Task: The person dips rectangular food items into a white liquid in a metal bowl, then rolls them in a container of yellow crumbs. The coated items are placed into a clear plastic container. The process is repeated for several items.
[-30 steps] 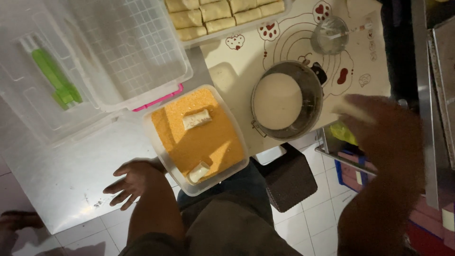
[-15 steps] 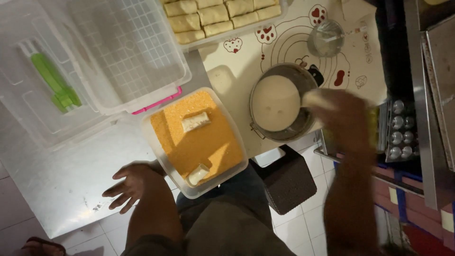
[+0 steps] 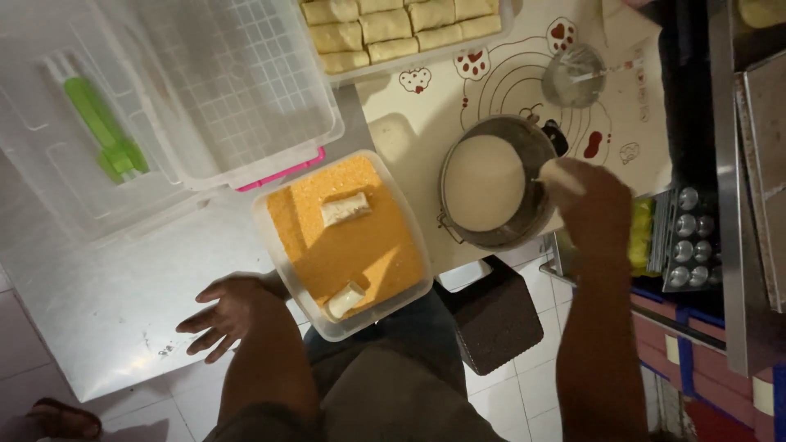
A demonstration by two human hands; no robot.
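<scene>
A: Left hand?
B: Open, flat on the tabletop beside the crumb tub.
A: Right hand?
B: Closed on a pale roll at the batter bowl's right rim; its long axis slants up-left.

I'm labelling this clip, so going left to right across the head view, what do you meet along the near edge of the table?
Left hand flat on the table, clear plastic tub of orange crumbs, round metal pan of pale batter, right hand holding a pale roll.

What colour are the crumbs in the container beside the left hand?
Orange, filling the clear container where two pale rolls lie; the head view shows it.
</scene>
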